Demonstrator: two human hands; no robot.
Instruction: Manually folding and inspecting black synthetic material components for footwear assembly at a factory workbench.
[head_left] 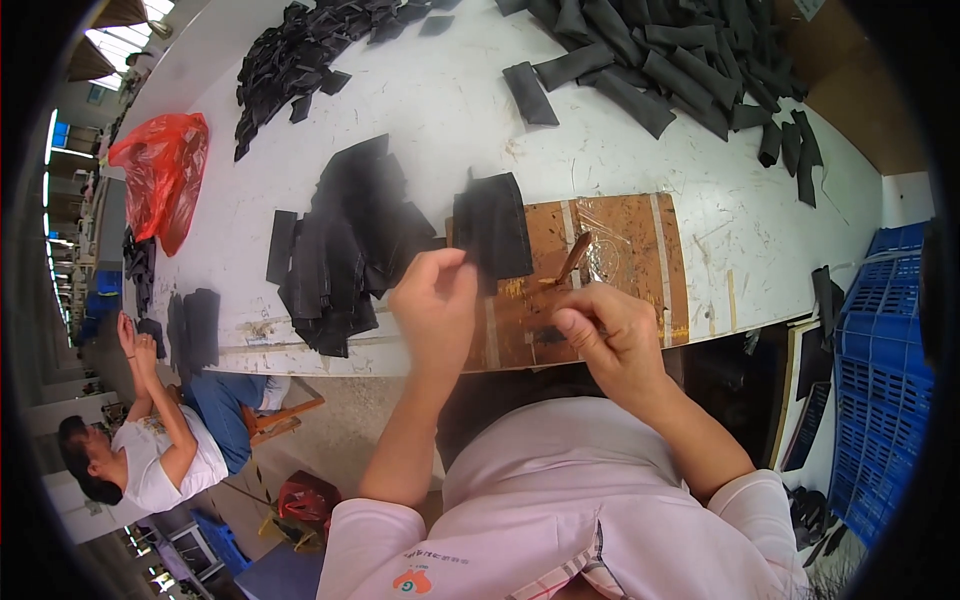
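My left hand [436, 300] is closed, its fingers curled beside the lower left edge of some flat black fabric pieces [495, 225]. These lie over the left part of a worn brown board [625, 215]. Any thing inside that hand's fingers is hidden. Over the board's near edge, my right hand [615, 335] is also closed, thumb pressed toward the bent fingers; what it holds, if anything, I cannot make out. Just beyond it a thin brown pointed piece [574, 258] sticks up from the board. Left of my left hand spreads a loose heap of black strips [345, 240].
Small black pieces [300, 60] are piled far left, and rolled black tubes [640, 60] far right by a cardboard box [850, 80]. A red plastic bag [165, 180] lies at the left. Blue crates [880, 370] stand at the right. Another person [170, 440] sits at the left.
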